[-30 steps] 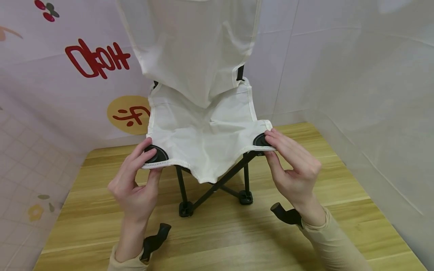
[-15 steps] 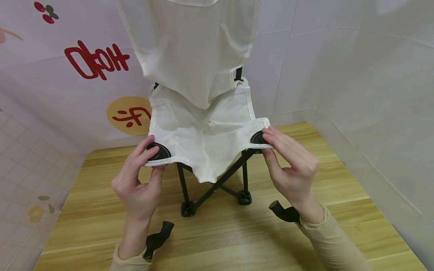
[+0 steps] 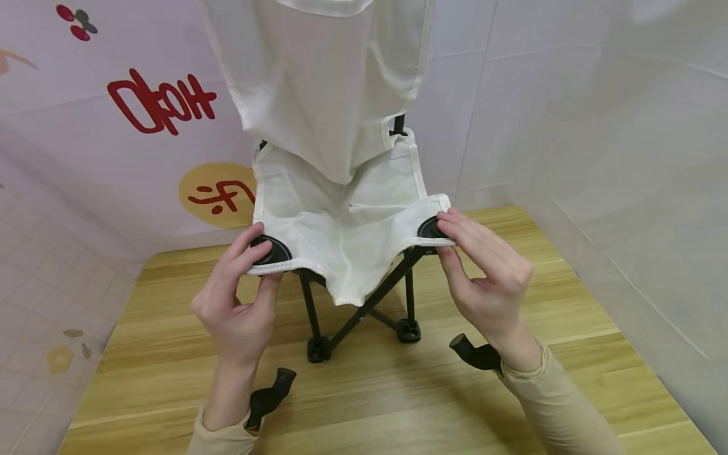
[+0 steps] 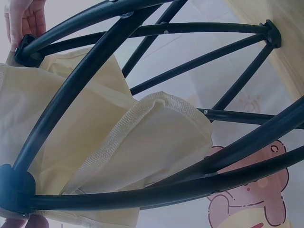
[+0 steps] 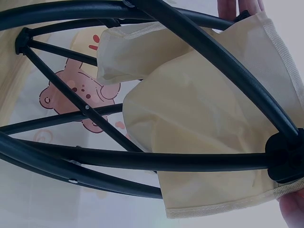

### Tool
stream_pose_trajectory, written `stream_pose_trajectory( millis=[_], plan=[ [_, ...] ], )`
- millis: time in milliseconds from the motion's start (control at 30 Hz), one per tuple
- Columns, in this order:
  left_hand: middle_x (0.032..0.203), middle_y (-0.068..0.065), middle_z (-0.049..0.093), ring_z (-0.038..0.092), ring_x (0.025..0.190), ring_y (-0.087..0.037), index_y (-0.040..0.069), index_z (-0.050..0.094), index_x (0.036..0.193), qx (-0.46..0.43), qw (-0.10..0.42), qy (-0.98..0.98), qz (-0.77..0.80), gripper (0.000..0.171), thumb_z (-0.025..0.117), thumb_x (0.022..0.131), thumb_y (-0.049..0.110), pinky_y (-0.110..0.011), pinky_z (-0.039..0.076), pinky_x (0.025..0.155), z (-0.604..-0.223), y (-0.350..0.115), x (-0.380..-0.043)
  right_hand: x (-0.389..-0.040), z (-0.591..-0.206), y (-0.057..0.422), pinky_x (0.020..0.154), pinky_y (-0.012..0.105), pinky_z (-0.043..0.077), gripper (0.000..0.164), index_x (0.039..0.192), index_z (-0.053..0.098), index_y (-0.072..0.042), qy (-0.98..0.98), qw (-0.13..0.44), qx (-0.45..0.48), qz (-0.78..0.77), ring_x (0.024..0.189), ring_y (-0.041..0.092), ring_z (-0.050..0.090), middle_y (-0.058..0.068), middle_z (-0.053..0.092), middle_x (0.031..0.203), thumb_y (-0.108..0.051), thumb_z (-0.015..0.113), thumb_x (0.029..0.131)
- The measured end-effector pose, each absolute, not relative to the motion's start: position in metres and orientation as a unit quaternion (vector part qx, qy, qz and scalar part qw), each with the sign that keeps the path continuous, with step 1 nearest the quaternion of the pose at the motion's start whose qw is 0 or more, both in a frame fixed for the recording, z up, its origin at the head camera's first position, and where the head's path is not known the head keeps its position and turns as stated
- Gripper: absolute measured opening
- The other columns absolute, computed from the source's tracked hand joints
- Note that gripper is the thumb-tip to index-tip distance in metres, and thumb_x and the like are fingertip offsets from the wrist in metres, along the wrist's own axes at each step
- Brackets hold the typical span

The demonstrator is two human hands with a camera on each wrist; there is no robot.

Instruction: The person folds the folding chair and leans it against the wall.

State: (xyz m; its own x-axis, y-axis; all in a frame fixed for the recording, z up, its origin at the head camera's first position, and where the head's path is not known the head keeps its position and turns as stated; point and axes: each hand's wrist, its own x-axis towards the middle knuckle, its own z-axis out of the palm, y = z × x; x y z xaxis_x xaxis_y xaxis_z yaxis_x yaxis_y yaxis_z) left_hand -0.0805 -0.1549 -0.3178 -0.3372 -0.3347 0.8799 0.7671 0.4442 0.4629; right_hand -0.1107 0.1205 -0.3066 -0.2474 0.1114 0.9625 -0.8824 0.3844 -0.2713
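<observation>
A small folding chair with a white fabric seat [image 3: 341, 234] and a tall fabric backrest [image 3: 324, 82] stands on the table. Its dark legs [image 3: 375, 294] cross beneath the seat, whose front edge sags in the middle. My left hand [image 3: 241, 303] pinches the front left corner, fingers on the black corner patch [image 3: 275, 251] and thumb below. At the front right corner, my right hand [image 3: 489, 278] pinches likewise, fingertips on the other black patch [image 3: 431, 227]. Both wrist views show the frame from below, with dark tubes [image 4: 118, 197] meeting a corner joint [image 5: 285, 154] near each hand.
The wood-grain table [image 3: 392, 398] extends around the chair. A printed white sheet [image 3: 142, 177] hangs behind and to the left, and a pale sheet [image 3: 625, 158] closes off the right. A black curved piece [image 3: 270, 395] sticks out at each wrist.
The seat's front corners have shifted slightly up, the left one also rightward and the right one leftward, with both hands moving along. More of the backrest's top shows. Both grips stay the same.
</observation>
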Motion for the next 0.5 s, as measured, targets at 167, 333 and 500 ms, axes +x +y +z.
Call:
stream_pose_trajectory(
  millis=[167,333,500],
  plan=[
    [0.116,-0.024,0.079,0.077,0.114,-0.011,-0.009,0.075,0.098,-0.171,0.547,-0.648,-0.502,0.041,0.082,0.093,0.031,-0.019,0.06,0.098,-0.3154,-0.1538,-0.0806,-0.1097,-0.3046,0.1192,0.101,0.033,0.062,0.028,0.098,0.08,0.008,-0.636,0.53,0.303,0.472,0.111,0.018,0.079,0.029,0.079,0.099,-0.02,0.077,0.097],
    [0.117,-0.021,0.079,0.077,0.113,-0.011,-0.009,0.075,0.099,-0.176,0.549,-0.644,-0.504,0.042,0.082,0.093,0.032,-0.02,0.06,0.097,-0.3145,-0.1506,-0.0825,-0.1108,-0.3045,0.1189,0.102,0.032,0.062,0.023,0.097,0.08,0.008,-0.632,0.53,0.303,0.478,0.113,0.015,0.078,0.028,0.079,0.1,-0.014,0.078,0.095],
    [0.116,-0.021,0.08,0.077,0.113,-0.011,-0.008,0.076,0.098,-0.177,0.552,-0.643,-0.5,0.044,0.081,0.093,0.034,-0.02,0.06,0.097,-0.3141,-0.148,-0.0846,-0.1132,-0.3048,0.1192,0.101,0.033,0.062,0.027,0.097,0.08,0.009,-0.631,0.533,0.306,0.473,0.112,0.015,0.079,0.031,0.078,0.097,-0.018,0.077,0.096]
  ],
)
